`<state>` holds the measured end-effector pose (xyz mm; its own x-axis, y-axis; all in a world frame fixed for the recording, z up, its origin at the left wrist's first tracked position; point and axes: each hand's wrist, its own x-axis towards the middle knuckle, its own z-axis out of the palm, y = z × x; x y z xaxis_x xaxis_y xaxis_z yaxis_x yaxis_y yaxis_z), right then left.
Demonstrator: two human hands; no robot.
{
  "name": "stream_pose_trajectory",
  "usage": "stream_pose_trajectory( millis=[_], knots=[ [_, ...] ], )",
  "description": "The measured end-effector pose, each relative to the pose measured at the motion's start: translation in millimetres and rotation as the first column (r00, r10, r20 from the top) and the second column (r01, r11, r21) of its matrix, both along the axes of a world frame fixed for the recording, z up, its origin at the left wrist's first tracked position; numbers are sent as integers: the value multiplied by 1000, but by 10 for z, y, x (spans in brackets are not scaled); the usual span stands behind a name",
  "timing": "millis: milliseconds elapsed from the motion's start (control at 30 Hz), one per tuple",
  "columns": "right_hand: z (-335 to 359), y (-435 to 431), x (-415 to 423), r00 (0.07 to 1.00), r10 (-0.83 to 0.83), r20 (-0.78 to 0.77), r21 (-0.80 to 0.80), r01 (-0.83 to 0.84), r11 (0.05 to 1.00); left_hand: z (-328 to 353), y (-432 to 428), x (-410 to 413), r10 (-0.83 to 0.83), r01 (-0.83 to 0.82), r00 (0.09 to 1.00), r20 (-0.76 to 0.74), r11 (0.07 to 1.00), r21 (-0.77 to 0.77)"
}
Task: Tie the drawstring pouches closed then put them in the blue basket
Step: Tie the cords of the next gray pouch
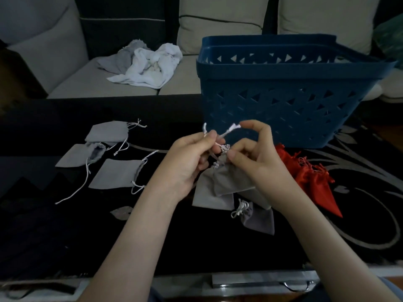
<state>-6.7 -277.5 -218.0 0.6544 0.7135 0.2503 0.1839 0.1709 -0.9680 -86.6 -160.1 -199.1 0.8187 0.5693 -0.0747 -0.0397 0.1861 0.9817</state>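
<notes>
Above a black table (152, 236) with a pale swirl pattern, both hands work at chest centre.

Left hand (192, 158): fingers curled, thumb and forefinger pinching one end of a white drawstring (226, 130). The frayed tip sticks up past the knuckles.

Right hand (255, 158): fingers arched, its raised fingertips nipping the other end of the same cord, the thumb low beside the gathered neck.

Grey pouch (229, 182) hangs from that cord between the two palms, neck bunched. Whether its bottom touches the table cannot be told. A second flat grey pouch (211, 198) lies directly under it, and a darker tied pouch (259, 219) sits just nearer, by the right forearm.

Left of the hands are three loose grey pouches (114, 174), flat, cords trailing and mouths slack.

Blue basket (283, 94) stands on the table beyond the right hand, its wall pierced with triangles. Its inside is not visible from here.

Red pouches (314, 182) are heaped right of the right wrist, near the basket's foot.

Behind the table, a crumpled white cloth (150, 66) lies on a pale sofa (65, 62).
</notes>
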Motion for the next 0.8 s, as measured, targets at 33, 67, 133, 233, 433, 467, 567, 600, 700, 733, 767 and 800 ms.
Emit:
stream_pose_trajectory(
  millis=[33,67,133,233,433,467,567,600,700,733,767,800],
  knots=[
    [2,1,5,1000,-4,-28,-4,4,1000,-4,25,-10,-26,26,999,22,1000,-9],
    [4,-2,16,998,-15,-62,-2,15,1000,-1,39,-28,-65,65,997,34,998,8],
    [22,-12,45,989,-40,-141,24,43,999,6,50,-66,-135,130,990,41,986,99],
    [31,-25,76,981,-44,-191,62,56,996,-30,54,-64,-37,26,999,26,942,335],
    [-10,26,40,946,33,-322,108,2,994,-137,-50,-43,246,-312,938,244,293,904],
    [-21,35,43,940,61,-335,115,-24,993,-138,-63,-40,234,-338,930,282,253,906],
    [-35,60,29,931,174,-322,112,-145,983,-139,-83,-20,188,-370,924,333,224,902],
    [-41,67,25,938,184,-294,88,-165,982,-140,-89,-14,165,-369,927,337,232,900],
    [-65,77,34,963,131,-237,34,-127,991,-147,-112,-7,136,-354,935,328,314,881],
    [-80,76,42,966,106,-235,33,-101,994,-151,-112,-5,141,-346,938,316,363,865],
    [-89,76,47,966,91,-241,40,-84,996,-150,-110,-2,145,-335,942,302,416,845],
    [-91,73,46,962,86,-260,59,-73,996,-141,-111,1,141,-325,945,294,474,818]
  ],
)
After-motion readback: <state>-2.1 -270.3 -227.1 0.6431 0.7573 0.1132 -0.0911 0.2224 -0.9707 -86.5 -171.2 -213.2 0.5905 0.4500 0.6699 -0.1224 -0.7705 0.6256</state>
